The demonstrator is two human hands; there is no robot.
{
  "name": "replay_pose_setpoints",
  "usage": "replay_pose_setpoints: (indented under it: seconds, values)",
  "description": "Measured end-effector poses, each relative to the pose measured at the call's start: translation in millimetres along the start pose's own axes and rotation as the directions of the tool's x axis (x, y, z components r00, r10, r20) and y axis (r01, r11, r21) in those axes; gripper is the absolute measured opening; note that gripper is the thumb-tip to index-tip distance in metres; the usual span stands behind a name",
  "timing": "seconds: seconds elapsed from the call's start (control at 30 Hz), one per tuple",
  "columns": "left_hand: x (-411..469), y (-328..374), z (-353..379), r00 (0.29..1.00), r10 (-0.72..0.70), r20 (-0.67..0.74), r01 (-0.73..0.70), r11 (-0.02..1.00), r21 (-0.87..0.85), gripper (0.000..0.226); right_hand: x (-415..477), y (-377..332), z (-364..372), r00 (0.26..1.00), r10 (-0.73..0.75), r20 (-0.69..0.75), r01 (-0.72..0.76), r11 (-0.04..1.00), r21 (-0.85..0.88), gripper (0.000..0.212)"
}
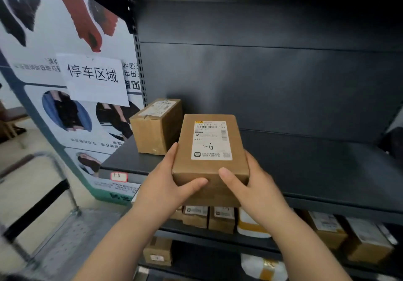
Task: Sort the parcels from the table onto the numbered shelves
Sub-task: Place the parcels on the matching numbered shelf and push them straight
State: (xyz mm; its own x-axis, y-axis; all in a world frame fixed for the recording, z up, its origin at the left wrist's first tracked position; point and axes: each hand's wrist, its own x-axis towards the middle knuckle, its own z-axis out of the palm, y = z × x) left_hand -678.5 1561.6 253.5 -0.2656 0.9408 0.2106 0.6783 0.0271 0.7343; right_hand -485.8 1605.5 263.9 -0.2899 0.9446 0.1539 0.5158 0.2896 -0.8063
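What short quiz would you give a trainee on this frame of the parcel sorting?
1. True or false: the label on the held parcel is handwritten "2-3".
2. The left hand and right hand: A) both grip the parcel; B) only one grips it; C) neither touches it.
3. Fill in: the red-edged tag on the front of the shelf reads ___.
Key: 1 false, it reads 1-6; 2 A; 3 1-6.
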Motion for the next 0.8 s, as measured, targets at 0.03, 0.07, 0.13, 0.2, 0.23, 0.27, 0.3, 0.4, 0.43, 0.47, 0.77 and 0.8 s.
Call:
replay_pose_setpoints:
  seconds: [0.03,0.07,0.13,0.2,0.23,0.27,0.3,0.4,0.43,0.47,0.77,0.8]
  values:
    - [4.0,-3.9,1.7,1.000,-0.012,-0.004,0.012,1.000,0.009,0.107,5.3,2.3,1.7,1.000,0.018,0.025,-0.018,1.000,-0.006,0.074]
    - [7.8,-8.4,2.7,1.000,-0.023,-0.003,0.023,1.000,0.020,0.106,10.0,4.5,3.9,0.998,0.034,0.053,-0.033,0.999,-0.021,0.069]
    - [13.8,-17.6,3.1,0.999,-0.035,0.002,0.035,0.999,0.018,0.103,15.7,8.0,8.6,0.992,0.059,0.111,-0.053,0.997,-0.058,0.063]
    - [18.0,-24.4,1.2,1.000,-0.031,0.003,0.031,0.999,-0.021,0.102,17.7,6.7,11.6,0.988,0.074,0.139,-0.065,0.996,-0.066,0.056]
    - [19.7,-26.7,0.0,1.000,-0.017,0.004,0.017,0.999,-0.032,0.102,18.2,5.9,12.2,0.987,0.081,0.138,-0.072,0.995,-0.073,0.056]
    - [21.0,-28.2,-1.6,1.000,0.005,0.002,-0.005,1.000,-0.020,0.102,18.1,5.3,12.2,0.988,0.088,0.124,-0.076,0.992,-0.099,0.064]
    - [22.2,-28.6,-4.1,0.999,0.035,-0.002,-0.035,0.999,0.023,0.102,17.5,4.5,11.5,0.990,0.098,0.100,-0.082,0.985,-0.152,0.074]
    - [22.5,-25.1,-12.9,0.971,0.231,-0.058,-0.205,0.935,0.289,0.092,11.5,-3.1,11.1,0.996,-0.078,-0.031,0.061,0.925,-0.375,0.080]
    - [23.0,-24.4,-14.3,0.938,0.338,-0.074,-0.286,0.877,0.386,0.085,9.7,-5.1,12.0,0.974,-0.214,-0.078,0.155,0.876,-0.457,0.076]
    - [23.1,-23.2,-14.6,0.903,0.425,-0.065,-0.351,0.816,0.459,0.079,8.7,-4.7,13.5,0.935,-0.336,-0.111,0.228,0.813,-0.536,0.072]
    - [22.0,-40.0,21.6,0.731,0.679,0.068,-0.593,0.584,0.555,0.058,-1.9,18.3,54.8,0.860,-0.510,-0.007,0.333,0.573,-0.749,0.061]
    - [26.0,-41.6,22.8,0.733,0.675,0.084,-0.595,0.578,0.558,0.058,0.8,21.2,56.4,0.871,-0.491,-0.002,0.317,0.566,-0.761,0.061]
